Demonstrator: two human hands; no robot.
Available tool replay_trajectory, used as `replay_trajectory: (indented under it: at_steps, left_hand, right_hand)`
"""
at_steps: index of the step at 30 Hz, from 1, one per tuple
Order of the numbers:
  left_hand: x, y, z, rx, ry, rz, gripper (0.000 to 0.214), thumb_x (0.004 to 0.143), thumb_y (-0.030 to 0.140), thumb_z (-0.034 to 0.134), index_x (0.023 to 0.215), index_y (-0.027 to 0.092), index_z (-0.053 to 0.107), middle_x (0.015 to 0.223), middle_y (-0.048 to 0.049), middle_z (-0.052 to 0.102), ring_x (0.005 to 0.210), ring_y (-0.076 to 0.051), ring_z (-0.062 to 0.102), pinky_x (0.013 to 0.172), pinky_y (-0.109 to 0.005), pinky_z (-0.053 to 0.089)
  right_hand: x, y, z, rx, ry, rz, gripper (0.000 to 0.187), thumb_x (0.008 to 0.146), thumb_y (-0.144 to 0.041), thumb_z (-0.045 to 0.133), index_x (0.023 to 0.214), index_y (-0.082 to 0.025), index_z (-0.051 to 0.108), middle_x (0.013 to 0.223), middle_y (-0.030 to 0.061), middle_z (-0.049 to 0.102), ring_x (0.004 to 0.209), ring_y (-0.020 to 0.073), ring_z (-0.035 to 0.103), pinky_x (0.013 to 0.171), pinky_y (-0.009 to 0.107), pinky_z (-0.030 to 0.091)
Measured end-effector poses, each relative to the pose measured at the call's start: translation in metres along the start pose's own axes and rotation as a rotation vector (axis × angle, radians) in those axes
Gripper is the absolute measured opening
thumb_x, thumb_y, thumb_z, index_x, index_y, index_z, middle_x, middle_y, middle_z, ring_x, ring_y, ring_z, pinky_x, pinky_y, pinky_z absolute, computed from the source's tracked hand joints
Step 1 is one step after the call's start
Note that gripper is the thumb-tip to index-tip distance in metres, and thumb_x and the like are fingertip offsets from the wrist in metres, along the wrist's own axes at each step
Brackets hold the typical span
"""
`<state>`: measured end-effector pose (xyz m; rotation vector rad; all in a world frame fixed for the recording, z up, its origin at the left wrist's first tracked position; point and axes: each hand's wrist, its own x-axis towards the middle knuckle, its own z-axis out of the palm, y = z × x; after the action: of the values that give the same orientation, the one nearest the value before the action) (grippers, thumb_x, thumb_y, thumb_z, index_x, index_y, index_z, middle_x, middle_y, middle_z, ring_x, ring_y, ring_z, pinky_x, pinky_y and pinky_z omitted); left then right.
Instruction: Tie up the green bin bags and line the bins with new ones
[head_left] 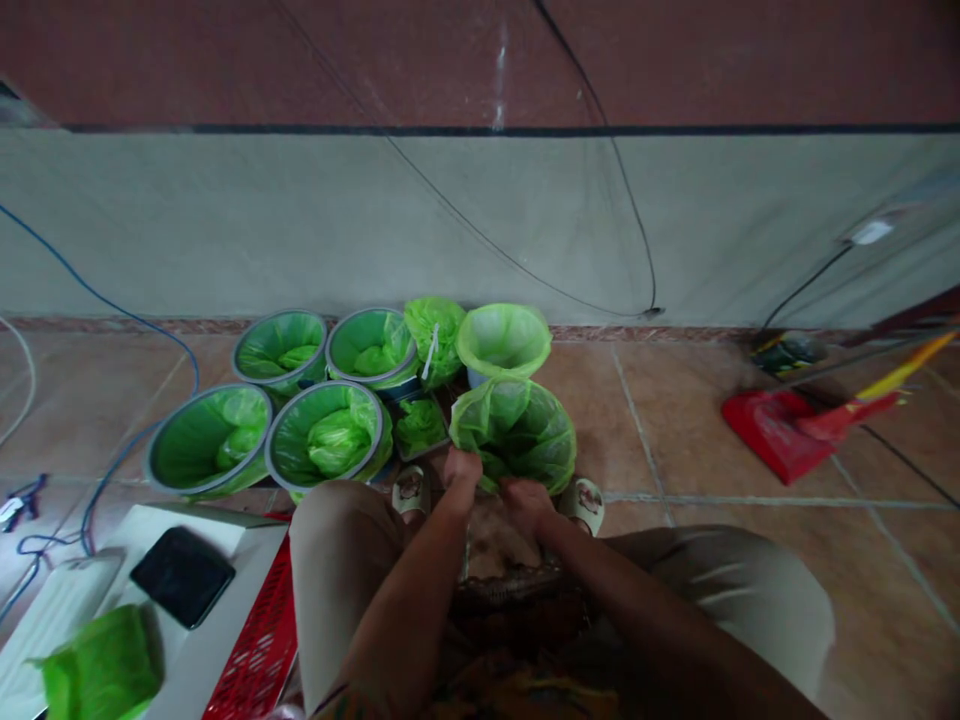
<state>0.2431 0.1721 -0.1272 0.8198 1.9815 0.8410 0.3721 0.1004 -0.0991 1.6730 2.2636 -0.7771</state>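
Between my feet stands a bin lined with a green plastic bag (525, 425), the bag folded out over its rim. My left hand (463, 468) is closed on the bag's near left edge. On the near right edge, my right hand (526, 500) also grips the bag with its fingers curled. Just behind is a white bin (480, 377) with another green bag (504, 340) over its rim. The bin inside the front bag is mostly hidden.
To the left stand several grey-rimmed bins (328, 440) with green liners. A tied green bag (437, 335) leans by the wall. A white box (210, 560) carries a black phone (182, 577) and a folded green bag (101, 660). A red dustpan (780, 430) lies right.
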Motion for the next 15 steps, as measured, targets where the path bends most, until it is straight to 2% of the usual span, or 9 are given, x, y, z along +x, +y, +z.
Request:
replay_trajectory:
  at_steps: [2,3,5,6,7,9,12,15]
  left_hand:
    - [-0.006,0.006,-0.013,0.083,0.047,-0.067,0.058,0.072,0.027,0.077,0.122,0.011,0.055,0.117,-0.0217,0.062,0.115,-0.035,0.058,0.093,-0.045,0.047]
    - [-0.01,0.008,-0.021,0.128,0.096,-0.049,0.064,0.071,0.028,0.078,0.126,0.008,0.052,0.12,-0.025,0.06,0.119,-0.037,0.056,0.096,-0.046,0.045]
    - [-0.023,0.013,-0.037,0.21,0.197,0.125,0.065,0.077,0.032,0.071,0.131,0.007,0.047,0.128,-0.0259,0.056,0.124,-0.035,0.052,0.101,-0.044,0.042]
    - [-0.031,0.016,-0.044,0.242,0.205,0.25,0.057,0.08,0.031,0.066,0.13,0.008,0.049,0.128,-0.0237,0.056,0.124,-0.032,0.053,0.103,-0.041,0.041]
    - [-0.04,0.017,-0.049,0.271,0.16,0.362,0.046,0.083,0.028,0.061,0.125,0.01,0.054,0.124,-0.0203,0.06,0.12,-0.03,0.055,0.102,-0.039,0.042]
    - [-0.06,0.018,-0.054,0.357,-0.064,0.524,0.028,0.085,0.02,0.055,0.111,0.016,0.063,0.112,-0.0128,0.066,0.107,-0.024,0.062,0.097,-0.035,0.046]
    - [-0.085,0.013,-0.045,0.6,-0.412,0.679,0.023,0.086,0.016,0.05,0.103,0.02,0.065,0.106,-0.0063,0.067,0.097,-0.019,0.064,0.092,-0.031,0.048]
    - [-0.097,0.005,-0.03,0.85,-0.528,0.761,0.028,0.087,0.014,0.047,0.109,0.019,0.063,0.11,-0.0064,0.065,0.098,-0.018,0.064,0.09,-0.029,0.049]
  right_hand:
    - [-0.006,0.001,-0.008,0.034,0.088,-0.049,0.034,0.087,-0.017,0.05,0.119,-0.014,0.061,0.113,0.0138,0.068,0.107,0.0247,0.062,0.093,0.033,0.043]
    - [-0.01,0.005,-0.015,0.061,0.148,-0.081,0.037,0.086,-0.017,0.051,0.123,-0.013,0.059,0.118,0.0139,0.065,0.111,0.0245,0.059,0.097,0.033,0.041]
    - [-0.019,0.019,-0.03,0.116,0.254,-0.131,0.039,0.086,-0.019,0.054,0.124,-0.015,0.059,0.122,0.0127,0.062,0.115,0.0233,0.056,0.101,0.033,0.038]
    - [-0.023,0.029,-0.038,0.126,0.284,-0.134,0.036,0.087,-0.019,0.053,0.121,-0.016,0.062,0.12,0.0116,0.063,0.114,0.0226,0.056,0.101,0.032,0.037]
    - [-0.027,0.041,-0.046,0.118,0.289,-0.114,0.031,0.088,-0.019,0.052,0.116,-0.017,0.065,0.116,0.0108,0.064,0.111,0.022,0.057,0.1,0.031,0.038]
    - [-0.033,0.065,-0.058,0.069,0.255,-0.038,0.027,0.088,-0.017,0.049,0.107,-0.017,0.068,0.107,0.0097,0.067,0.102,0.021,0.06,0.094,0.029,0.04]
    - [-0.036,0.091,-0.063,0.036,0.178,0.015,0.026,0.085,-0.013,0.047,0.096,-0.017,0.07,0.098,0.0077,0.069,0.088,0.0179,0.062,0.082,0.025,0.042]
    - [-0.036,0.098,-0.055,0.049,0.13,-0.034,0.027,0.081,-0.011,0.048,0.094,-0.017,0.07,0.096,0.0064,0.069,0.084,0.0163,0.06,0.075,0.022,0.041]
